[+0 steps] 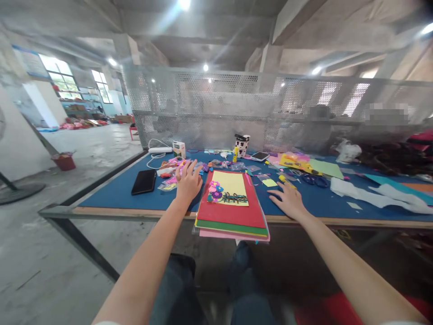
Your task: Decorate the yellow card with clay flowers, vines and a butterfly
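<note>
The yellow card lies on a red sheet, the top of a stack of coloured sheets whose near end juts past the bench edge. Bright flowers sit at the card's lower left, reaching over its side, and dark stems run across its lower part to the right.

Beside the stack, the left hand is open, fingers spread, over or just beside the pink packets. On the other side, the right hand has its fingers partly spread near the bench edge, with a yellow tube at them; I cannot tell whether it grips the tube.

The step in hand seems to be arranging the pieces on the card, with neither hand on it at this moment. The next move likely calls for a light fingertip touch, and for keeping the overhanging stack steady.

Farther out are a black phone on the left, a glue stick standing by a spotted cup at the back, and scissors on the right.
</note>
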`<state>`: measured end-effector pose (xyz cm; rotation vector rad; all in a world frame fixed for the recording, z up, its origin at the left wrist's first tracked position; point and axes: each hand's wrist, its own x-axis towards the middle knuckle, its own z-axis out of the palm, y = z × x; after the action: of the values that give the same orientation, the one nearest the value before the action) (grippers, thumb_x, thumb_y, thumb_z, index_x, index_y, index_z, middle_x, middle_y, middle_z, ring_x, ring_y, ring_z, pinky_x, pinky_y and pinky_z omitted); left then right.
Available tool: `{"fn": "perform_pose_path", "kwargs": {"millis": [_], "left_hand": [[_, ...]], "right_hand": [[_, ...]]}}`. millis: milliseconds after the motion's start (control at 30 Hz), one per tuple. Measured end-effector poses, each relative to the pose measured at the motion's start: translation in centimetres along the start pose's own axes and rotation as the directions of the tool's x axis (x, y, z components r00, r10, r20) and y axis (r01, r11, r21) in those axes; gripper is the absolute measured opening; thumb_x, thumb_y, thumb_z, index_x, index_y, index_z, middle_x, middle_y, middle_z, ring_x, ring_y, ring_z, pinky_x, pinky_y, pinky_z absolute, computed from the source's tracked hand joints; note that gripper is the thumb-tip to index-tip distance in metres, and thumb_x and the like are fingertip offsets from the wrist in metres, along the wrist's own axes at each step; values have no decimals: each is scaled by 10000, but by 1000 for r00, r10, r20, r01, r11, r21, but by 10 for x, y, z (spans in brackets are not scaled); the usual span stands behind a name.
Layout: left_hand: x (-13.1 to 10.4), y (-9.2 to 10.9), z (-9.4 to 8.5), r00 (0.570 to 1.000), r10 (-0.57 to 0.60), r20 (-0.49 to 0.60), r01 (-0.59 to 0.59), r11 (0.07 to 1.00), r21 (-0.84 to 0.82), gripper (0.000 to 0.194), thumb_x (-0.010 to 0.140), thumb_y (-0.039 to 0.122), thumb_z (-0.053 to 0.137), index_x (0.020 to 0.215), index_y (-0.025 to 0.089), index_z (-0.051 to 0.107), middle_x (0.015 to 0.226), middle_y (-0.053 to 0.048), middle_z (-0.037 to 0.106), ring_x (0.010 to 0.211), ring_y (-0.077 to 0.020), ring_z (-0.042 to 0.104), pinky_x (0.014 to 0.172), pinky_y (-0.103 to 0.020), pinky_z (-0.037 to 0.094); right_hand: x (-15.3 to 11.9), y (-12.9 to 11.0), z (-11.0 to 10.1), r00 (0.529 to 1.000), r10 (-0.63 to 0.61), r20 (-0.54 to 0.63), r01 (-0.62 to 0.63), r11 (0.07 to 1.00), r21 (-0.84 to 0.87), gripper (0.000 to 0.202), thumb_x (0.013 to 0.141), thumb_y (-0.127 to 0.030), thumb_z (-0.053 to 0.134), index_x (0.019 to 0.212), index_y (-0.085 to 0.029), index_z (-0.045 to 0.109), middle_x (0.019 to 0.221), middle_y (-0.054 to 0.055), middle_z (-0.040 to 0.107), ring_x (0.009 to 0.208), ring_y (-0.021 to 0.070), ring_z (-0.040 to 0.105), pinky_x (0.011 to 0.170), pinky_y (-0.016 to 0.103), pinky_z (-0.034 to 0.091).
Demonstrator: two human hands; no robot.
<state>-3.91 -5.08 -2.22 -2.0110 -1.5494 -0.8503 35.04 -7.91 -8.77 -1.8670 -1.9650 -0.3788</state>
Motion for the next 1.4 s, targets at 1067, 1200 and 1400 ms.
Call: {"fn": "perform_pose_path", "kwargs": {"millis": [1067,1200,1400], "left_hand": [[-9,-26,29,876,-419,237,386,906,174,358,919,348,577,1219,154,547,1219,-98,580,1042,-221,604,875,-434,535],[-8,-25,28,878,-419,231,391,907,158,360,919,350,575,1221,155,546,1221,-99,579,1046,-222,604,878,-436,534],[-6,-25,24,895,-418,155,406,908,104,375,920,347,571,1246,165,535,1270,-109,556,1100,-237,582,921,-456,512]], "right_hand": [[5,-1,-13,963,88,256,-108,992,66,555,946,-499,328,1376,-193,500,1428,133,507,1332,304,445,1080,506,326],[6,-2,-17,954,95,284,-124,988,87,578,939,-519,333,1390,-193,488,1433,136,500,1316,294,471,1030,436,405],[4,-3,-18,951,117,285,-151,983,100,595,923,-535,337,1384,-193,492,1433,149,494,1283,334,498,992,445,439]]}}
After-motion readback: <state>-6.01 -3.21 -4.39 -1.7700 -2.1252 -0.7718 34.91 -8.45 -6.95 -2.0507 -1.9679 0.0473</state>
